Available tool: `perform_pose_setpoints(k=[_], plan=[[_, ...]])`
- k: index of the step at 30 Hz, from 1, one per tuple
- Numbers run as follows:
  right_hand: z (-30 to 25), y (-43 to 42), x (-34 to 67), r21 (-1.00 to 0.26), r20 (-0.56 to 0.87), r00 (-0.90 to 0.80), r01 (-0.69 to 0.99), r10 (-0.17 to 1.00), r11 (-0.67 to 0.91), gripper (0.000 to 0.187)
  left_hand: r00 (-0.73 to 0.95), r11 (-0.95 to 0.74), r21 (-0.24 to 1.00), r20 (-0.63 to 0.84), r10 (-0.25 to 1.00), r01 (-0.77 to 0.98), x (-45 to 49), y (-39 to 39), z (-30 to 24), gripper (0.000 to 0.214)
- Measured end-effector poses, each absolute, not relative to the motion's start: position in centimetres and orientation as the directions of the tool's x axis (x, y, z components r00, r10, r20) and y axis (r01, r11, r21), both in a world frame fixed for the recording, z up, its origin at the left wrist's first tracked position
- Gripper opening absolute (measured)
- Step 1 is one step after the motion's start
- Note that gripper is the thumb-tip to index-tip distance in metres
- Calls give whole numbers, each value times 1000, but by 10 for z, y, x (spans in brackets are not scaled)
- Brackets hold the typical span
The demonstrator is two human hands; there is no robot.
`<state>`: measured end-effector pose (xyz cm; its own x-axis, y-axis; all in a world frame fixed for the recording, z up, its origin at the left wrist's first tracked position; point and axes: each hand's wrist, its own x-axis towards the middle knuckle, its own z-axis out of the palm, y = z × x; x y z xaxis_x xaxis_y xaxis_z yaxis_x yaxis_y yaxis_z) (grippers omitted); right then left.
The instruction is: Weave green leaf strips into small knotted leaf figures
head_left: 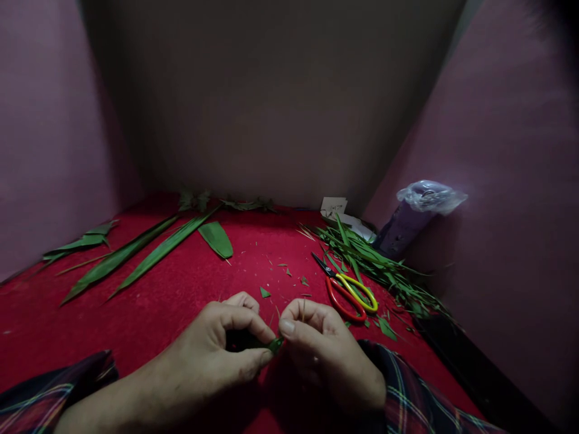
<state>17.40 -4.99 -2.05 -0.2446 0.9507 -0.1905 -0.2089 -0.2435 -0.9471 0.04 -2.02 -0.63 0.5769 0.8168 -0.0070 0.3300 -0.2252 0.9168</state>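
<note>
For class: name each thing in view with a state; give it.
Left hand: pinching green leaf piece
Right hand: thumb and forefinger closed, contents unclear
Scissors: lying down, blades closed
Long leaves: lying
Leaf strips: heaped
Purple container: clear plastic around top
Red surface: scattered leaf scraps

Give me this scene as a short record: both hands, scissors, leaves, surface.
Left hand: pinching a small green leaf piece
Right hand: at that piece's end; exact grip unclear
Scissors: red and yellow handles, lying beyond the right hand, untouched
Leaves, left: long leaves and a broad leaf
Leaves, right: heap of narrow strips
Surface: red, scattered with green scraps
</note>
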Motion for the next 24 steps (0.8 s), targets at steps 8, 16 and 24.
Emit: perform_pose_setpoints(k=[8,16,24], plan=[[-27,-47,179,-896,-171,-359,-331,917,-297,21,588,-174,938,-38,808,299,0,-20,-5,7],[-26,-48,176,-934,-170,-264,-265,949,-241,26,576,-165,930,-59,816,329,1,-17,0,8],[-25,-63,172,-924,190,-29,332,981,189,27,387,-124,950,3,922,288,2,-13,3,9]])
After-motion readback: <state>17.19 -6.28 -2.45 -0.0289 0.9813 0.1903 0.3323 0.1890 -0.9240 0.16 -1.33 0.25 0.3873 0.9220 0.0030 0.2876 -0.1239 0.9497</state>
